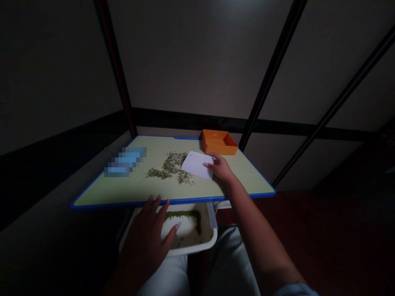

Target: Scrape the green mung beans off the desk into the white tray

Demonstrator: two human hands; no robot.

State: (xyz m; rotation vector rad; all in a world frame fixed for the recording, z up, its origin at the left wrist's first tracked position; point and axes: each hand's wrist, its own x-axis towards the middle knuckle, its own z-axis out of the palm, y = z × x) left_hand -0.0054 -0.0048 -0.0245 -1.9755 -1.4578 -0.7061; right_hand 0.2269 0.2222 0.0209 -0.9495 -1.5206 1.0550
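My right hand (220, 167) grips the right side of a thin white card (196, 163), thumb on top, and holds it low over the table. The card's left edge meets a scattered heap of small green and pale grains (173, 164), which look like beans or seeds. My left hand (151, 228) has its fingers spread, fingertips at the table's blue front edge, and holds nothing. Below it is a white tub (197, 248), partly hidden by this hand, with more green grains (183, 214) lying along its far and right sides.
The pale tabletop (123, 193) has a raised blue rim. An orange open box (219, 149) stands at its back right corner. A blurred-out blue item (126, 161) lies at the left. Dark-framed panels (191, 57) rise behind the table. My legs are under the tub.
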